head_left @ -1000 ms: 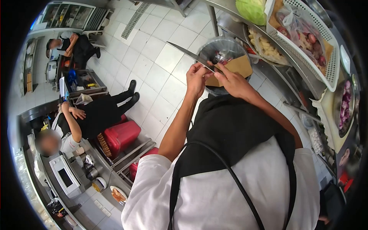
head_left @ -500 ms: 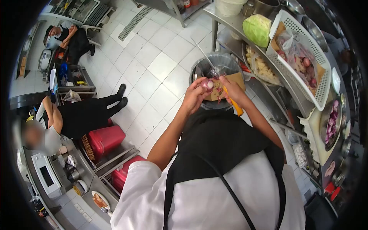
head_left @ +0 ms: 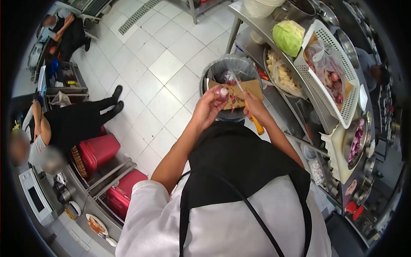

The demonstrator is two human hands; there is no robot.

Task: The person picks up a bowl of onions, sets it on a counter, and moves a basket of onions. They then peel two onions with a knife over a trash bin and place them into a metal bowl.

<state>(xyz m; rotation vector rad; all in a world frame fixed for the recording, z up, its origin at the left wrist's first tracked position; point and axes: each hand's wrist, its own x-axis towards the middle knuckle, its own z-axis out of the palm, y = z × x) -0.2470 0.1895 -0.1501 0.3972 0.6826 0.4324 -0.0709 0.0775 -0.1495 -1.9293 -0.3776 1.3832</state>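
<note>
A small red onion (head_left: 221,91) is between the fingers of my left hand (head_left: 208,106), above a lined bin (head_left: 206,68). My right hand (head_left: 255,108) is closed round a knife (head_left: 256,125) with a yellow handle; its blade points up and away over the bin, apart from the onion. Beneath both hands, a piece of cardboard (head_left: 253,88) lies across the bin, with onion skins scattered on and around it.
Right of the bin, a metal table (head_left: 295,79) holds a cabbage (head_left: 288,37), a white basket (head_left: 317,30) with bagged onions, and a bowl (head_left: 349,147) of cut purple onion. Two people stand at the left, near red containers (head_left: 99,152). Another person (head_left: 368,64) is at the far right.
The knife blade has turned and moved away from the onion, and my hands are a little farther apart. The whole view has shifted, with the surroundings now farther left.
</note>
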